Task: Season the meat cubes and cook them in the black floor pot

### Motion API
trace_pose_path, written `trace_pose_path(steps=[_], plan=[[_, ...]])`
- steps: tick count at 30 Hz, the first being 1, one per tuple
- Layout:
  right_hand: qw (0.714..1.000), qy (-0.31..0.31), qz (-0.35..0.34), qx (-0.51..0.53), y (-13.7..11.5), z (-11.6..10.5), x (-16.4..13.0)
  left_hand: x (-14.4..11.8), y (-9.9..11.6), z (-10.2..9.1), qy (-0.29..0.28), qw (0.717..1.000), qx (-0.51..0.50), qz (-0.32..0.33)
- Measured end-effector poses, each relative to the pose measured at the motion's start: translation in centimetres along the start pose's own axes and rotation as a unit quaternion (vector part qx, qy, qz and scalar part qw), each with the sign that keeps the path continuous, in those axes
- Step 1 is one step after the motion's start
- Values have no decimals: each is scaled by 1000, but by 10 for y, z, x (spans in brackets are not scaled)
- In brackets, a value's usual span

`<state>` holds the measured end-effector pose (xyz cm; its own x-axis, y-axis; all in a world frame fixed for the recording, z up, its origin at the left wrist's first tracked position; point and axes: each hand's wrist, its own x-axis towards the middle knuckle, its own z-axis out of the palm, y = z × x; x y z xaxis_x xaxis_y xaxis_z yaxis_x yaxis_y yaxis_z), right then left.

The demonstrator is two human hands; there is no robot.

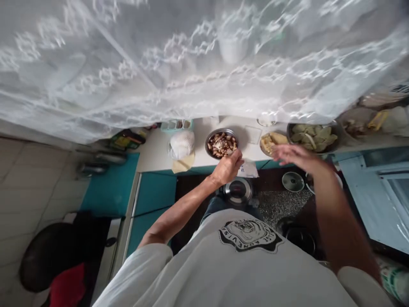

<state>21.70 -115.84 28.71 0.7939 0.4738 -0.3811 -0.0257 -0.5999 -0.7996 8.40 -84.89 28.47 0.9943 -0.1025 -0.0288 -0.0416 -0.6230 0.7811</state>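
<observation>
At the worktop (159, 149) edge, my left hand (227, 167) pinches the bowl (221, 144) rim, which I should steady while my right hand (295, 157) hovers open.

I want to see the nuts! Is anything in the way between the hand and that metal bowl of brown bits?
Nothing visible is. The left hand is right at the near rim of the metal bowl. The right hand hovers open beside it, near a plate of yellow food.
</observation>
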Motion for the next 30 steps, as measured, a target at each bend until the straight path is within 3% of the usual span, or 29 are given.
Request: trace_pose_path(steps=[1, 2, 5, 8, 11, 16, 21, 24, 27, 30], plan=[[996, -56, -7, 62, 13, 36, -10, -15, -14, 10, -12, 1000, 15, -17], [994, -65, -9, 83, 22, 74, -17, -28, -29, 18, -26, 999, 35, -30], [997, -11, -66, 45, 24, 188, -17, -56, -74, 26, -77, 992, 92, -36], [994, 64, -85, -23, 3, 276, 13, -71, -123, 9, -105, 986, 128, -33], [989, 106, -89, -61, -20, 331, 58, -74, -174, -23, -82, 985, 145, -47], [982, 141, -73, -100, -44, 398, 145, -50, -264, -67, -7, 995, 93, -23], [982, 153, 15, -113, -46, 449, 209, -27, -332, -75, 67, 995, -37, -62], [983, 141, 49, -110, -39, 463, 223, -31, -350, -69, 136, 976, -111, -130], [984, 152, 18, -90, -34, 467, 227, -33, -353, -61, 209, 941, -177, -198], [989, 148, 1, -26, -32, 466, 230, -24, -350, -55, 219, 892, -274, -284]])
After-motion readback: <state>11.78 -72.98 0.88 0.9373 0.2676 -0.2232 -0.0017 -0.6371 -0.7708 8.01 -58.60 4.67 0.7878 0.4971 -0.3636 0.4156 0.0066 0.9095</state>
